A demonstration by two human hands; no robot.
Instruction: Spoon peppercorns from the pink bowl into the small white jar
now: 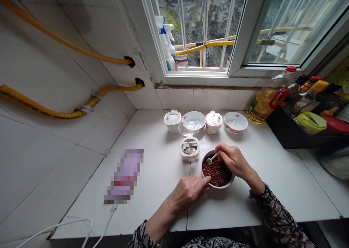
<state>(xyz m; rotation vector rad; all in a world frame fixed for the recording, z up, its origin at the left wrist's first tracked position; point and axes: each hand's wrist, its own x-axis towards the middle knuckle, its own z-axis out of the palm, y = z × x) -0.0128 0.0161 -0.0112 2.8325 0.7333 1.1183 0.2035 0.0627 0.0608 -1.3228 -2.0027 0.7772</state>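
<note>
A bowl (231, 182) full of reddish-brown peppercorns (218, 172) stands on the white tiled counter in front of me. My left hand (189, 190) grips its near left rim, the other fingers being partly hidden by the bowl. Pinched in my right hand (231, 159) is a small white spoon (209, 161), its scoop resting over the peppercorns. Just behind and left of the bowl, a white seasoning jar (189, 155) has its clear lid (188, 128) flipped up, with a few peppercorns inside.
Along the back are two lidded seasoning jars (172, 122) (213, 123) and two white bowls (194, 120) (236, 122). An oil bottle (261, 102) and a black rack (286, 131) of condiments occupy the right. A blurred-out purple item (127, 173) with a white cable (109, 220) lies left.
</note>
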